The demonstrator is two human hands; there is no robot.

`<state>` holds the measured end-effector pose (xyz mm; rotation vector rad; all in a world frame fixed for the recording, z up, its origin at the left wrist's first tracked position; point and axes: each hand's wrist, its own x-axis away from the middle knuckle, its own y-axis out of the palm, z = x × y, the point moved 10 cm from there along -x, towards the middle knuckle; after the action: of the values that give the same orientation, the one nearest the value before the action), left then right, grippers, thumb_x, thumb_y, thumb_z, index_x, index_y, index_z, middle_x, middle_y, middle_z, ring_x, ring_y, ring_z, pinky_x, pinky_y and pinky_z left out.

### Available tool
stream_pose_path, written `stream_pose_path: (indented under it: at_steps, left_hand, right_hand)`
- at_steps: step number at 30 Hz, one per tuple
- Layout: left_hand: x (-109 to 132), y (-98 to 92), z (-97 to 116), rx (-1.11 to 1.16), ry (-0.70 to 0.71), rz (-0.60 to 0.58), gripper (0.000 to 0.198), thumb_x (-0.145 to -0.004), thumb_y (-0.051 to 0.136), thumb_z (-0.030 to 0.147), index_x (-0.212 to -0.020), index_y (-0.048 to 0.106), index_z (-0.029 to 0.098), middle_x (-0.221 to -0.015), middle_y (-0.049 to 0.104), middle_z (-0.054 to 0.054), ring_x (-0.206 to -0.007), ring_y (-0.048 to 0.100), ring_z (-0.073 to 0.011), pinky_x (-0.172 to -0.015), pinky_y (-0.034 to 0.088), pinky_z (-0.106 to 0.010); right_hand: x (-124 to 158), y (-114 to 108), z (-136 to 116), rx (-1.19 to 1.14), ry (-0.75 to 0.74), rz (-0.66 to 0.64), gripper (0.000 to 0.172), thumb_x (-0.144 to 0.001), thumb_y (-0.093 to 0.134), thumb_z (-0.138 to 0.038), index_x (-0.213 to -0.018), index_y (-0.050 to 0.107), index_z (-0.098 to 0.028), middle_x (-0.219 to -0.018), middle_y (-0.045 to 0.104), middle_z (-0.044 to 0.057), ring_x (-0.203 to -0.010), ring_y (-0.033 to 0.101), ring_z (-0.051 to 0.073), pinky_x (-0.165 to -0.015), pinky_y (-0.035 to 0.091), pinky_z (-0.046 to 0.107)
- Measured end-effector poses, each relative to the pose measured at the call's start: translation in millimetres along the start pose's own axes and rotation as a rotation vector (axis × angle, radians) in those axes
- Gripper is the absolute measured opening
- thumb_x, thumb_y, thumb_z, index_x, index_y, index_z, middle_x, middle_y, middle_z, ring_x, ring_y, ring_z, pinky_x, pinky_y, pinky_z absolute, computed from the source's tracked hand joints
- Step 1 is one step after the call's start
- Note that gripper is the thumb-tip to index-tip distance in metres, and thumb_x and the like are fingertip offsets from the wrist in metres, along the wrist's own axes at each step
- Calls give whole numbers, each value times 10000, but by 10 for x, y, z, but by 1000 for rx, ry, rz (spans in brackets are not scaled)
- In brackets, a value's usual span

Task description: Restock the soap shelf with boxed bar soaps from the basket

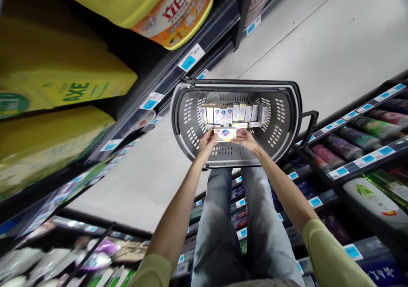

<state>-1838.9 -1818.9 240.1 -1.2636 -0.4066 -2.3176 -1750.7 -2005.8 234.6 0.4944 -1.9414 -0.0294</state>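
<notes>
A white and yellow soap box (225, 134) with a red and blue logo lies level between my two hands, inside the grey shopping basket (188, 144). My left hand (208, 142) grips its left end, and my right hand (245, 139) grips the right end, fingers closed on it. Just beyond, several similar small boxes (229, 113) stand upright in a row along the basket's far side. A few more lie flat in front of that row, partly hidden behind the held box and my fingers.
Shelves on the left hold large yellow bottles (178, 15) and yellow packs (66, 83). On the right, a shelf (360, 164) carries several tubes and bottles. The basket's black handle (310, 123) sticks out toward that shelf. Pale floor (325, 45) runs between the shelves.
</notes>
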Motion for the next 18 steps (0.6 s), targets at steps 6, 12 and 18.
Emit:
stream_pose_path:
  at_steps: [6, 12, 18]
  left_hand:
    - [26, -201, -181, -60, -17, 11, 744, -845, 784, 590, -1449, 609, 191, -1412, 671, -158, -1220, 693, -347, -920, 661, -455]
    - [39, -97, -435, -77, -102, -18, 779, -851, 783, 570, -1485, 580, 167, -1388, 689, -153, -1190, 703, -331, -869, 673, -403]
    - [11, 69, -646, -85, -109, -58, 743, -860, 778, 531, -1480, 586, 169, -1337, 711, -144, -1174, 703, -324, -815, 680, -378]
  right_hand:
    - [88, -99, 156, 116, 15, 17, 518, -639, 887, -495, -1005, 656, -210, -1079, 748, 82, -1034, 716, 256, -915, 614, 427]
    - [97, -1095, -199, 520, -131, 562, 631, -783, 769, -439, -1285, 514, -153, -1463, 511, 221, -1394, 473, 364, -1231, 343, 564]
    - [-124, -1578, -339, 799, -98, 814, 646, -761, 762, -344, -1295, 473, -124, -1424, 534, 262, -1340, 525, 390, -1167, 414, 544]
